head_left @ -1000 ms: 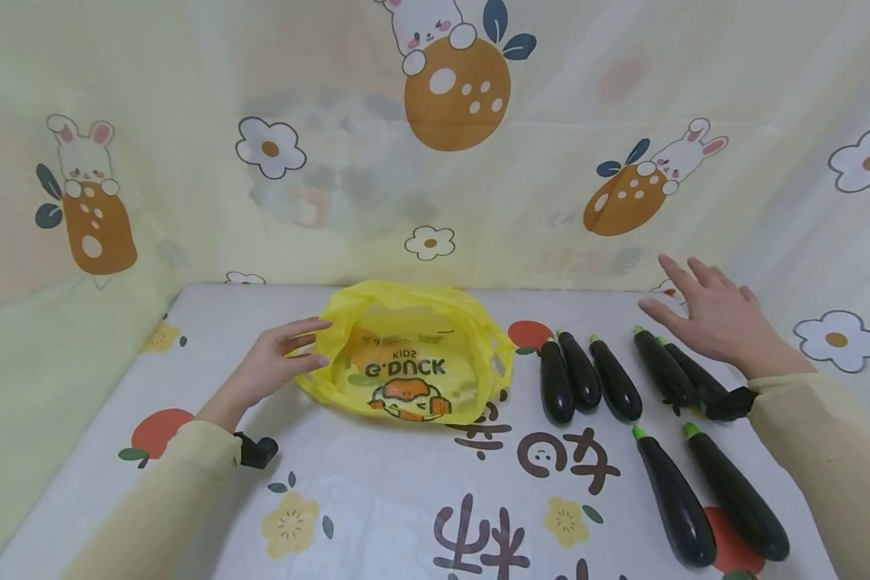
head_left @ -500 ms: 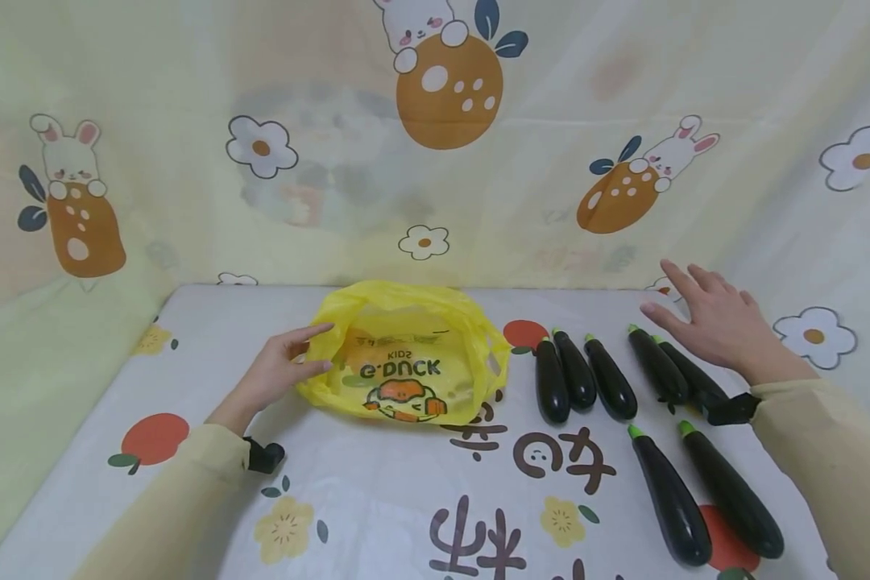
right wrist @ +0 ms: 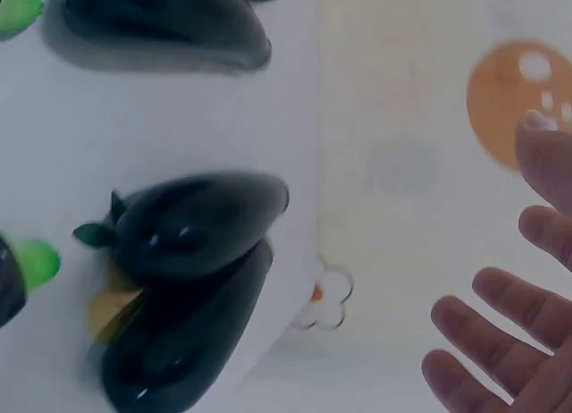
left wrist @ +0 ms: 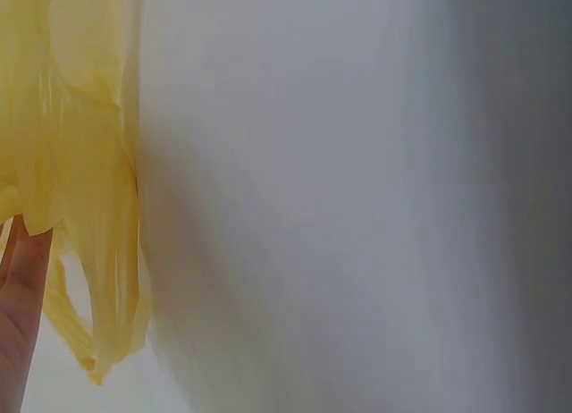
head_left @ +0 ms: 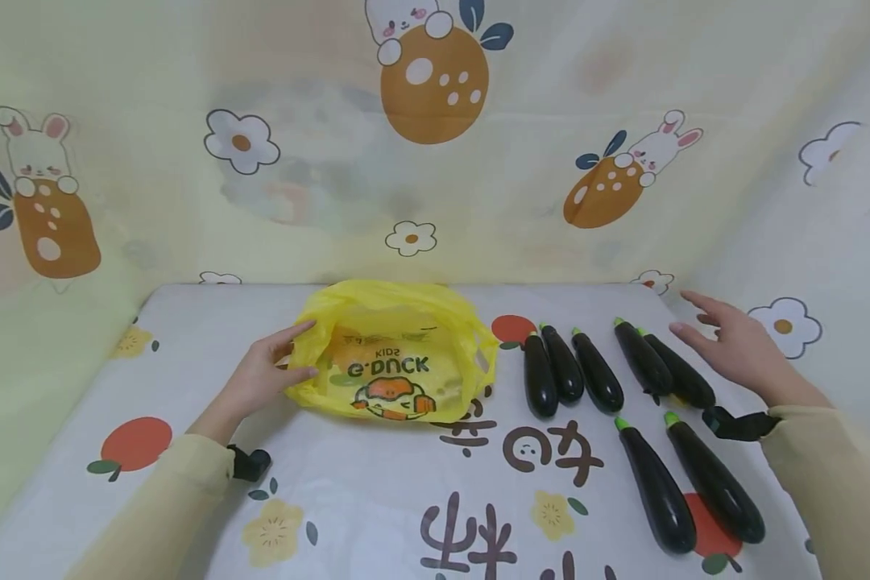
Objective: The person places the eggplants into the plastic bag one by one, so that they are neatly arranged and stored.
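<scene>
A yellow plastic bag (head_left: 304, 399) with a duck print lies with its mouth spread wide at the middle of the table. My left hand (head_left: 257, 379) is at the bag's left edge, thumb and index finger apart; in the left wrist view its fingers (left wrist: 25, 270) touch the yellow plastic. To the bag's right lie several dark eggplants with green stem ends: three side by side (head_left: 598, 372), a pair (head_left: 644, 358) behind, and another pair (head_left: 656, 487) nearer. Over the table's right edge, my right hand (head_left: 739, 346) hovers beside the rear pair, holding nothing, fingers extended in the right wrist view.
A white printed tablecloth (head_left: 355, 499) covers the table. Behind it hangs a pale curtain (head_left: 319, 234) with rabbit and flower prints, and it continues along both sides. A dark wrist camera (head_left: 250, 463) sits at the left sleeve, another (head_left: 739, 423) at the right.
My right hand has moved slightly right and down, away from the rear pair of eggplants. The view has turned a little to the right. My left hand stays by the bag.
</scene>
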Available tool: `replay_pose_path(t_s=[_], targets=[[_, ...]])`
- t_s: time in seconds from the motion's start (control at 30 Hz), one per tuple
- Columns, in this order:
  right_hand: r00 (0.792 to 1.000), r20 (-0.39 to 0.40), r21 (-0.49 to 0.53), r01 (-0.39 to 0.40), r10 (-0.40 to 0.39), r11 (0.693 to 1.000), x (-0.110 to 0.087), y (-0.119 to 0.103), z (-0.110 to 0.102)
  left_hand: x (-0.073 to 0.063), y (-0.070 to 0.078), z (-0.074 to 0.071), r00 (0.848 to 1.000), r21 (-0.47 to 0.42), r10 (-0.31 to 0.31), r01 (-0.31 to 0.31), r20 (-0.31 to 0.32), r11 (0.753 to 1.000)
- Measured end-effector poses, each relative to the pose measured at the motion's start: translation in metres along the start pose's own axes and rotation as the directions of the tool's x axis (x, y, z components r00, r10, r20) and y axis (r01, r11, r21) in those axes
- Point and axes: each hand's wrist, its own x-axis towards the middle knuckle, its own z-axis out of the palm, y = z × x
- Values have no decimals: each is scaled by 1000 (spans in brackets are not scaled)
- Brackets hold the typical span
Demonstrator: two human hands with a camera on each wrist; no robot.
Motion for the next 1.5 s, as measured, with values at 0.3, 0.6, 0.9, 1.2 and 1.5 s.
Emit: replay_pose_path(t_s=[0.3,0.6,0.9,1.2,1.5], targets=[[995,-48,146,-84,92,986,-13,38,-1,-9,5,-6,1000,38,-24,24,-1,999],[986,56,175,-163,155,971,-16,69,17,-6,8,6,1000,32,-20,19,24,999],[981,170,128,-112,89,985,1,81,40,-6,12,9,999,39,-37,36,22,999],[965,243,117,-127,96,985,6,92,51,-5,18,9,999,36,-30,29,23,999],[962,254,105,-133,102,986,8,97,55,-3,17,8,999,39,-40,39,18,998]])
